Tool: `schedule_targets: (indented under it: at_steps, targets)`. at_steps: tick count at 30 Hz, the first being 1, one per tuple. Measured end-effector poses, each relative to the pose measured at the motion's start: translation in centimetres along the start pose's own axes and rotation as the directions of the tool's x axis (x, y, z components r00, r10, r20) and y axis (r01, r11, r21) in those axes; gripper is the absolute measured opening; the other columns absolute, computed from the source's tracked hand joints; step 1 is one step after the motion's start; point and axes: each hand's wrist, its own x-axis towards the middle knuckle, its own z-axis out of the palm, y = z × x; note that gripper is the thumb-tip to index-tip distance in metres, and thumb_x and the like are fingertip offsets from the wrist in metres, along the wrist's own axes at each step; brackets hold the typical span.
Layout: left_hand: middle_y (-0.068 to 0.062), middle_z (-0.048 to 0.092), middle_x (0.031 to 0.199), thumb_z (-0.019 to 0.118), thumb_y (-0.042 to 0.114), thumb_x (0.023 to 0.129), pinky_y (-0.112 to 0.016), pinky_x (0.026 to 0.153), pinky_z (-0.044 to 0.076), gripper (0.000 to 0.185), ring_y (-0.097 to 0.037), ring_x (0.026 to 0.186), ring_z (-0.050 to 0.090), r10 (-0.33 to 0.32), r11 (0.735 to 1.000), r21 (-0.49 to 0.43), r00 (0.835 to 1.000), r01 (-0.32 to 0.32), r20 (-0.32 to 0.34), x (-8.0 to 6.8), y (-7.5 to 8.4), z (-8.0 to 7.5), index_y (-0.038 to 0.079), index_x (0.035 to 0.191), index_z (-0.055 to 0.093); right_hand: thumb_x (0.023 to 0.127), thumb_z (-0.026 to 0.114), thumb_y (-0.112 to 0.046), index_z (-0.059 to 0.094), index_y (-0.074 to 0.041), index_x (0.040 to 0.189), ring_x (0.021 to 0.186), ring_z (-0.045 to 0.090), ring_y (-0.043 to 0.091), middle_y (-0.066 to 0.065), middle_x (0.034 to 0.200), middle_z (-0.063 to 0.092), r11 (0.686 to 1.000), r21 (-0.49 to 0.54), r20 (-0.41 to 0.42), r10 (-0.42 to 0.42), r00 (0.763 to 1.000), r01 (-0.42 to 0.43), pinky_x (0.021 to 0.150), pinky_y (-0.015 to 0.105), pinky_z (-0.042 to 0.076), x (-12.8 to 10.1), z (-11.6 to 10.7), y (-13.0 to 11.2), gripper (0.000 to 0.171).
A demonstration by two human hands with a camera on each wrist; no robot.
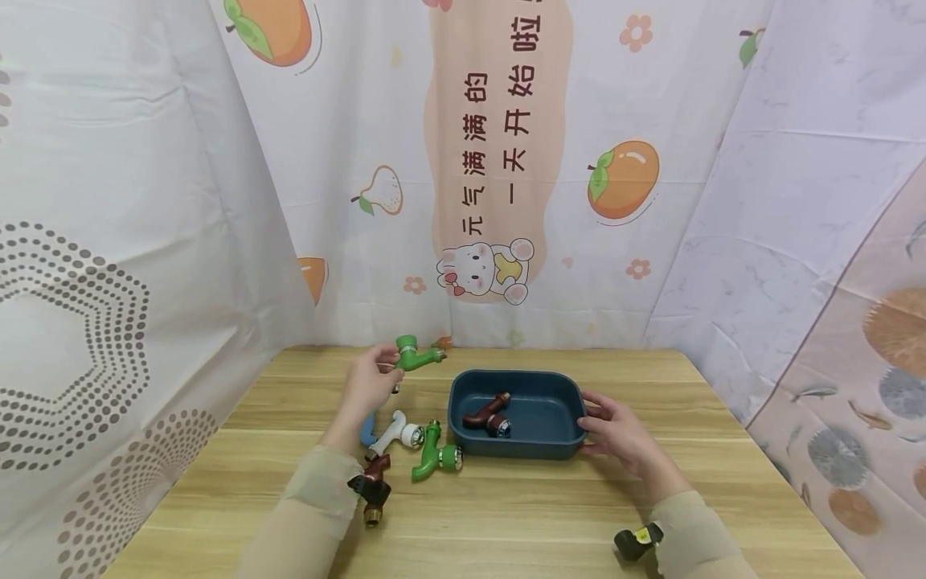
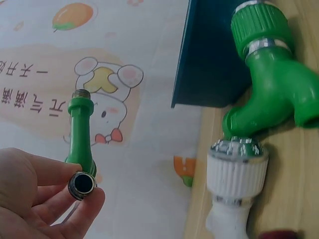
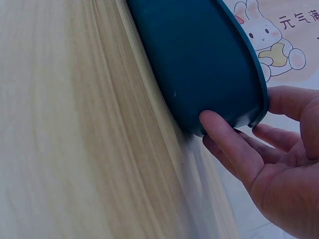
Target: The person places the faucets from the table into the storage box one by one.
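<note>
Because the left forearm covers most of it, the blue piece (image 1: 368, 434) well left of the bin (image 1: 521, 447) shows only a smooth, rounded end. Just right of that piece, the left hand (image 1: 369, 384), beyond the bin's back left corner, is closed in a pinch, thumb and fingertips on a green tap (image 1: 417, 359) with a glossy, bent body, ribbed head and threaded metal tip. Left of the bin, on the wood-grained desk (image 1: 535, 515), lie a dark red tap (image 1: 374, 515) with a brassy end, partly covered by the wrist, and a white tap (image 1: 391, 433) with a fluted, chrome-capped head; a second green tap (image 1: 432, 454) lies just beside the bin's front left corner. The bin itself is matt, dark blue and round-cornered, with a brown-red tap (image 1: 482, 416) inside its left half. The right hand (image 1: 618, 433) is half closed, digits bent about the bin's right end and rim. The step in hand looks like carrying the raised tap while bracing the bin; the next move probably calls for a firm pinch, clearance over the bin's left rim, and a gentle release
</note>
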Motion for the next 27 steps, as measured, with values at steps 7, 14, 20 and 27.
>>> schedule_targets:
  at_steps: [7,14,20,27]
  targets:
    - [-0.012,0.07,0.116,0.071,0.0,0.091,-0.045,0.085,0.057,0.039,-0.03,0.103,0.067,0.031,1.0,0.003,0.999,-0.031,0.037,0.0,1.0,1.5,0.001,0.129,0.064,0.099,0.059,0.0,0.027,0.005,0.157,0.12,0.058,0.045,0.042,0.148,0.035,1.0,0.007,-0.007,0.002,1.0,-0.002,0.078,0.056,0.058,0.1,-0.2,0.1,0.066]
    - [-0.01,0.071,0.113,0.073,0.0,0.09,-0.041,0.081,0.058,0.036,-0.027,0.099,0.068,0.046,0.999,-0.002,0.998,-0.046,0.051,0.1,1.7,2.9,0.003,0.126,0.067,0.099,0.058,0.0,0.026,0.006,0.157,0.12,0.058,0.045,0.042,0.148,0.035,1.0,0.013,0.002,0.0,1.0,0.0,0.078,0.056,0.058,0.1,-0.2,0.1,0.066]
    - [-0.009,0.071,0.112,0.073,-0.001,0.09,-0.04,0.082,0.058,0.035,-0.027,0.098,0.068,0.062,0.998,0.001,0.994,-0.062,0.085,0.1,2.2,4.0,0.003,0.124,0.067,0.1,0.058,0.0,0.027,0.005,0.157,0.121,0.057,0.046,0.042,0.149,0.035,1.0,0.01,-0.009,0.002,1.0,-0.002,0.078,0.056,0.058,0.1,-0.3,0.2,0.065]
    - [-0.01,0.07,0.111,0.072,-0.003,0.09,-0.039,0.08,0.058,0.034,-0.027,0.097,0.068,0.085,0.996,0.002,0.989,-0.085,0.123,-0.1,2.7,5.2,0.003,0.123,0.067,0.099,0.06,-0.001,0.027,0.006,0.156,0.122,0.056,0.048,0.042,0.148,0.035,1.0,0.009,-0.006,-0.001,1.0,0.001,0.078,0.056,0.058,0.1,-0.3,0.2,0.066]
